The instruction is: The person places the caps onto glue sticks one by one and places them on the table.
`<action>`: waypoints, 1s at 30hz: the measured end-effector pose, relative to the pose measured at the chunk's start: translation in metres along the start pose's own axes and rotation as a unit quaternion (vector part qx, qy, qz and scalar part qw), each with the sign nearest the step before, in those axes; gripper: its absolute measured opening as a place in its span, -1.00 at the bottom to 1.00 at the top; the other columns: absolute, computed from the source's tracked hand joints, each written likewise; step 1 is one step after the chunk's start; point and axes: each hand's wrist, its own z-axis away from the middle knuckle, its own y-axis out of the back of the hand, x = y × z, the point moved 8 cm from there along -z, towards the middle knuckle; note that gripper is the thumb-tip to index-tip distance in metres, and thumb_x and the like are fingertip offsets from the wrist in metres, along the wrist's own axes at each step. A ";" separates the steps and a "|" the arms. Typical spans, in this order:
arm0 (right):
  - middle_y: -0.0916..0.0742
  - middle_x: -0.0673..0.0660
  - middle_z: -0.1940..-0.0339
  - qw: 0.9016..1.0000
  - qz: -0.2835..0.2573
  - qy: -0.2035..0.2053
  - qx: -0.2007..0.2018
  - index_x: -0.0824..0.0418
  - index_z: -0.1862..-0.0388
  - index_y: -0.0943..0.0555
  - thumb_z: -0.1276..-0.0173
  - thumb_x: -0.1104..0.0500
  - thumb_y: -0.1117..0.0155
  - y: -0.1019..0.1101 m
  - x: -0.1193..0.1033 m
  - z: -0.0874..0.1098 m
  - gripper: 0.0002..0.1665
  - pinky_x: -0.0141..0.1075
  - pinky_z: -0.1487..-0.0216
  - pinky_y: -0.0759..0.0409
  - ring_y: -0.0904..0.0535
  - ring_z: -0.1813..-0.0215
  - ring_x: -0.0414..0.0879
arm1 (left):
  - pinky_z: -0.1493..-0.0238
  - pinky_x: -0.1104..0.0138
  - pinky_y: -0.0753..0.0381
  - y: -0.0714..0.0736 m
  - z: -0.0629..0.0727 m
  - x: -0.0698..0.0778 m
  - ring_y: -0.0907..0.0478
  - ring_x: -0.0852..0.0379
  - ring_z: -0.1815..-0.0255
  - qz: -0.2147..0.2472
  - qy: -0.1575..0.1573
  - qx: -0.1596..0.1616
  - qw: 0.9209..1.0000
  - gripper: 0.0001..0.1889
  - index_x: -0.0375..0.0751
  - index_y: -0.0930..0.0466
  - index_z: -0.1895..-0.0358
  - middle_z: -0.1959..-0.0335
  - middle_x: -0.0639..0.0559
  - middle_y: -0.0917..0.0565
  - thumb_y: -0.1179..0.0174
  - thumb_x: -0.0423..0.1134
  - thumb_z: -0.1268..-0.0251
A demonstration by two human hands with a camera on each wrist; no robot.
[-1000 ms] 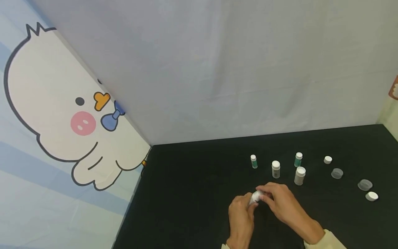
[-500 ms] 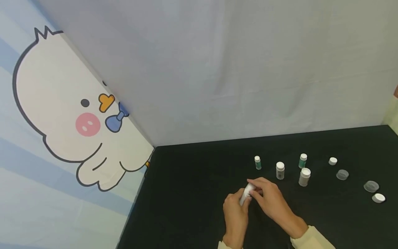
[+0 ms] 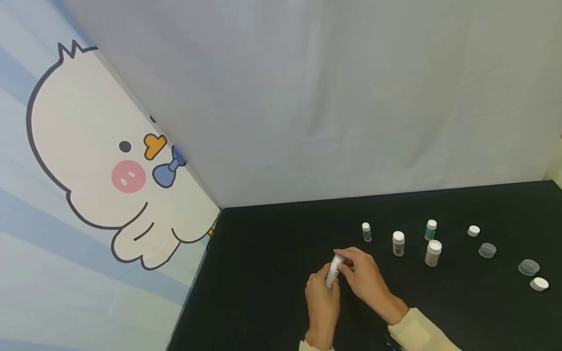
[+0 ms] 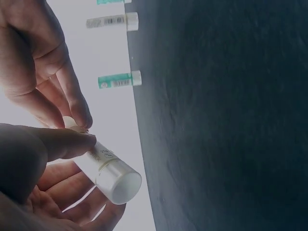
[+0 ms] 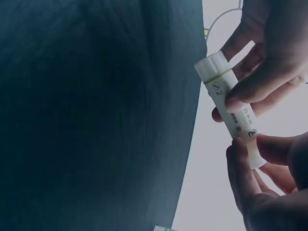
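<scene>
My left hand (image 3: 322,297) grips a slim white tube (image 3: 335,271) with a printed label. Thumb and fingers of my right hand (image 3: 363,274) pinch its far end, which narrows to a paler tip. In the left wrist view the tube (image 4: 103,161) slants with its wide, round end toward the camera, left thumb along its side. Right fingers (image 4: 72,96) close on the other end there. Seen from the right wrist, the tube (image 5: 228,98) shows small print and a thin yellowish ring near the wide end.
Right of the hands stand green-labelled bottles (image 3: 367,233) and larger grey-labelled bottles (image 3: 433,254), all white-capped. Farther right lie loose white caps (image 3: 473,231) and clear shallow cups (image 3: 487,250) on the black table (image 3: 263,273). A pale curtain (image 3: 351,97) hangs behind the table.
Both hands have moved left with the tube, and more of the tube shows between them. The head view has shifted slightly, so the bottles appear farther right.
</scene>
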 end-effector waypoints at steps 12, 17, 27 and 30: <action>-0.78 0.26 0.08 1.000 -0.010 -0.013 -0.004 0.46 -0.09 -0.73 -0.22 0.59 -0.44 -0.031 -0.001 -0.008 -0.57 -0.19 0.19 -0.76 -0.74 0.17 0.01 | 0.22 -0.01 -0.73 0.009 -0.007 -0.024 -0.80 -0.13 0.22 0.018 0.041 -0.007 0.999 -0.65 -0.29 -0.81 0.06 0.23 -0.17 -0.83 -0.47 -0.62 -0.05; -0.78 0.26 0.12 1.000 -0.013 -0.010 -0.003 0.47 -0.09 -0.73 -0.21 0.59 -0.45 -0.040 -0.002 -0.012 -0.57 -0.23 0.23 -0.74 -0.72 0.20 -0.01 | 0.20 -0.02 -0.74 0.011 -0.012 -0.032 -0.81 -0.13 0.19 0.023 0.053 -0.009 0.998 -0.66 -0.31 -0.81 0.06 0.19 -0.19 -0.84 -0.45 -0.63 -0.07; -0.78 0.22 0.18 1.000 -0.018 -0.006 -0.010 0.43 -0.04 -0.75 -0.22 0.55 -0.47 -0.055 0.001 -0.017 -0.61 -0.30 0.33 -0.65 -0.71 0.27 -0.04 | 0.23 -0.04 -0.71 0.015 -0.016 -0.043 -0.78 -0.13 0.24 0.003 0.046 -0.017 0.999 -0.64 -0.33 -0.80 0.10 0.25 -0.18 -0.82 -0.36 -0.70 -0.02; -0.77 0.21 0.21 1.000 -0.014 -0.007 -0.011 0.43 -0.03 -0.75 -0.21 0.55 -0.48 -0.061 0.003 -0.020 -0.62 -0.31 0.33 -0.63 -0.70 0.27 -0.05 | 0.23 -0.05 -0.70 0.016 -0.017 -0.045 -0.77 -0.16 0.24 -0.002 0.037 -0.018 0.999 -0.63 -0.36 -0.79 0.10 0.27 -0.21 -0.80 -0.34 -0.72 0.00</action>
